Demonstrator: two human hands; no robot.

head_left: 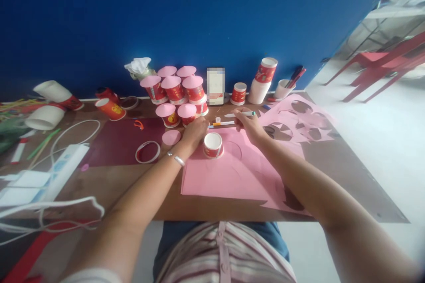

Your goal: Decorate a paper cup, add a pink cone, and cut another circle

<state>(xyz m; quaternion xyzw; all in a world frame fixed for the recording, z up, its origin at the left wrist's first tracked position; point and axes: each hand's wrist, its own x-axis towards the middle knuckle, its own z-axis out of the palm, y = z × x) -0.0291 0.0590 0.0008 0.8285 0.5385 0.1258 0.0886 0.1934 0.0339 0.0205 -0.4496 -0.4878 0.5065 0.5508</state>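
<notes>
In the head view my right hand (247, 124) grips a white marker (237, 115) with a green end, its tip pointing left. My left hand (198, 128) has its fingers drawn together at the back-left of the pink paper; what they hold, if anything, is hidden. Close to those fingertips lies a slim white and orange pen (223, 123), beside a small white cap (218, 119). A short red and white paper cup (213, 143) stands on the pink paper sheets (229, 177), between my forearms. Faint curved outlines show on the paper right of the cup.
Red cups with pink cone tops (171, 84) stand back left, near a phone (215, 86). At back right are stacked cups (264, 80), a pen cup (283, 89) and cut pink scraps (299, 119). A power strip (63, 172) with cables lies left; a cup ring (148, 152) sits nearer.
</notes>
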